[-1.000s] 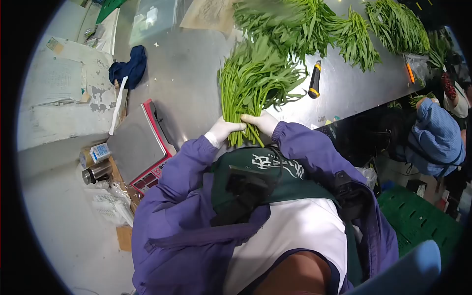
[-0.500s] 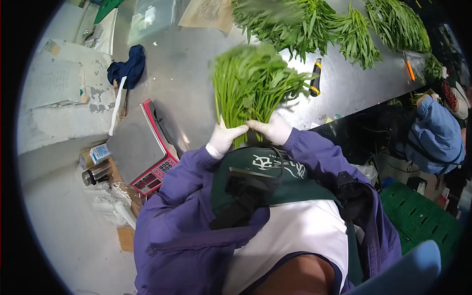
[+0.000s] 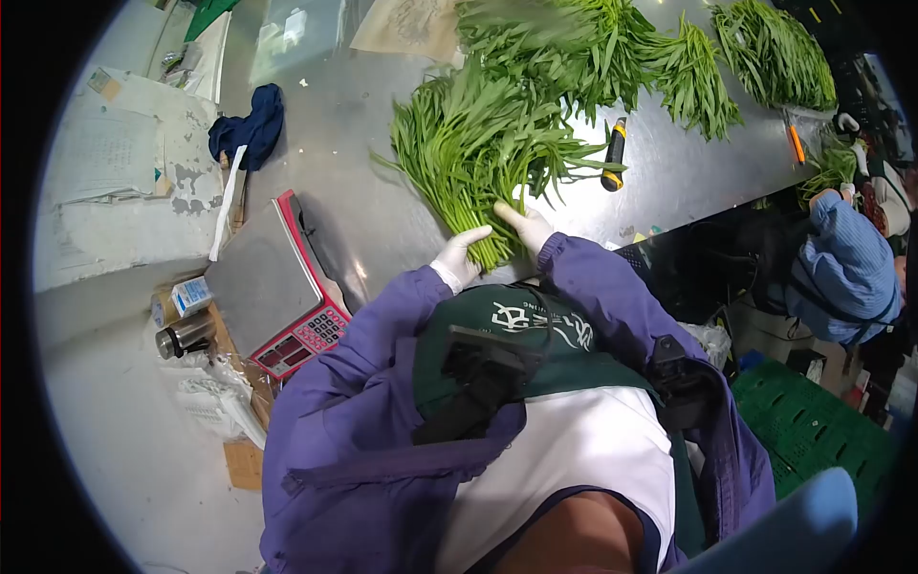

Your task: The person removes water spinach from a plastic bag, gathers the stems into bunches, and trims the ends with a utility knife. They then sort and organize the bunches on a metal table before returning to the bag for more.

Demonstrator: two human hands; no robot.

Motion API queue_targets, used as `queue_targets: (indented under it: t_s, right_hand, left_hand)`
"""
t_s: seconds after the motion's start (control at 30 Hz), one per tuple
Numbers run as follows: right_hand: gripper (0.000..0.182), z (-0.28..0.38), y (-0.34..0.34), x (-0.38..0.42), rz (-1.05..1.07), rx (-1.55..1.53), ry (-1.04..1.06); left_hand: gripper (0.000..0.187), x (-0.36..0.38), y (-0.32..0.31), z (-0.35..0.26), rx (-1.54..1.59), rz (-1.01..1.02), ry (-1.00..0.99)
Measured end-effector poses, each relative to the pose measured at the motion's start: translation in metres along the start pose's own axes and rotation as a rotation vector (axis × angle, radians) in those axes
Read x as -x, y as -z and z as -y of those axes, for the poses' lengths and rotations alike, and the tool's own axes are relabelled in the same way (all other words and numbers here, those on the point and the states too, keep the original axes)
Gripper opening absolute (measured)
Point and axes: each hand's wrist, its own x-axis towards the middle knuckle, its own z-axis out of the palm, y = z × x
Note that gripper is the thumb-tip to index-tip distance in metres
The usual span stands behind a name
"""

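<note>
A bunch of long-leaved green vegetables [image 3: 483, 143] is between my two gloved hands, its cut stems toward me and its leaves fanned out over the metal table [image 3: 335, 163]. My left hand [image 3: 461, 256] is closed around the stem ends from the left side, thumb on top. On the other side my right hand [image 3: 525, 228] grips the stems, its thumb laid over them. Just right of the leaves lies a black and yellow utility knife [image 3: 615, 158].
More piles of greens [image 3: 598, 53] lie along the far side, with an orange-handled tool [image 3: 796, 143] at the right. A red-framed scale [image 3: 273, 277] stands at my left, near a dark blue cloth [image 3: 251, 126]. A person in a blue sleeve [image 3: 846, 263] works at the right.
The bunch has come down and spread out, its leaves now sharp rather than blurred. My left hand has shifted right, and my right hand slightly up and left, bringing them closer together.
</note>
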Motion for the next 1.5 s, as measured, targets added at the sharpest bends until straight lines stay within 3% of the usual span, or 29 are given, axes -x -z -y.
queue_targets:
  t_s: [0.03,0.1,0.17,0.2,0.3,0.37,0.43,0.47,0.5,0.57,0.63,0.73,0.77,0.83,0.9,1.0,1.13,1.23,1.3,1.37,1.5]
  right_hand:
    - [0.041,0.003,-0.005,0.003,-0.074,-0.091,0.05]
    - [0.052,-0.018,0.005,-0.018,-0.106,0.014,0.079]
    - [0.066,-0.029,0.015,-0.028,-0.136,0.245,0.215]
    - [0.078,0.033,-0.017,0.024,-0.13,0.074,-0.029]
    - [0.082,0.024,-0.002,0.007,-0.157,0.2,0.026]
    - [0.073,0.016,0.002,0.013,-0.274,0.074,0.142]
    - [0.052,0.009,0.008,0.01,-0.486,-0.032,0.538]
    - [0.041,0.025,0.002,0.028,-0.615,0.181,0.589]
    - [0.041,0.043,-0.008,0.043,-0.615,0.182,0.589]
    - [0.045,0.067,-0.023,0.065,-0.421,0.877,0.662]
    - [0.041,0.065,-0.036,0.053,-0.568,1.048,0.625]
    - [0.03,0.049,-0.02,0.026,-0.53,1.158,0.515]
    - [0.03,0.042,-0.014,0.02,-0.53,1.157,0.516]
    - [0.02,0.03,0.001,0.014,-0.359,0.446,0.542]
    - [0.014,0.047,0.006,0.034,-0.235,-0.043,0.276]
    - [0.015,0.043,0.035,0.04,-0.106,-0.404,0.258]
    - [0.011,0.037,0.062,0.056,-0.006,-0.467,0.235]
    - [0.013,0.031,0.125,0.088,0.113,-0.361,0.193]
    - [0.014,0.026,0.164,0.112,-0.11,-0.255,0.165]
    - [0.014,0.01,0.188,0.116,-0.614,0.063,0.061]
    - [0.013,-0.015,0.213,0.121,-0.644,0.089,0.122]
  left_hand:
    - [0.023,-0.002,0.001,0.002,0.003,-0.002,0.003]
    - [0.026,-0.009,0.005,0.005,0.055,0.106,-0.011]
    - [0.026,-0.014,0.003,0.008,0.059,0.091,0.02]
    - [0.026,-0.014,-0.003,0.007,0.022,0.077,0.012]
    - [0.026,-0.019,-0.004,0.008,-0.039,0.088,-0.004]
    - [0.03,-0.021,-0.003,0.008,-0.024,0.146,0.006]
    - [0.03,-0.019,-0.005,0.007,-0.04,0.161,-0.007]
    - [0.029,-0.017,-0.006,0.007,-0.059,0.177,-0.02]
    - [0.029,-0.018,-0.005,0.008,-0.058,0.177,-0.019]
    - [0.028,-0.019,-0.004,0.013,-0.082,0.091,-0.101]
    - [0.029,-0.021,-0.004,0.015,-0.104,-0.003,-0.059]
    - [0.031,-0.023,0.0,0.018,-0.11,0.114,-0.066]
    - [0.031,-0.021,0.001,0.017,-0.111,0.114,-0.067]
    - [0.032,-0.017,0.001,0.013,-0.14,0.094,-0.066]
    - [0.033,-0.015,-0.004,0.011,-0.104,0.139,-0.082]
    - [0.034,-0.016,-0.005,0.011,-0.047,0.189,-0.05]
    - [0.035,-0.021,0.002,0.012,-0.003,0.234,0.024]
    - [0.038,-0.022,0.009,0.013,-0.015,0.227,0.011]
    - [0.038,-0.022,0.01,0.013,-0.012,0.202,0.003]
    - [0.038,-0.021,0.008,0.012,-0.039,0.224,0.001]
    - [0.039,-0.028,0.02,0.015,-0.099,0.215,0.027]
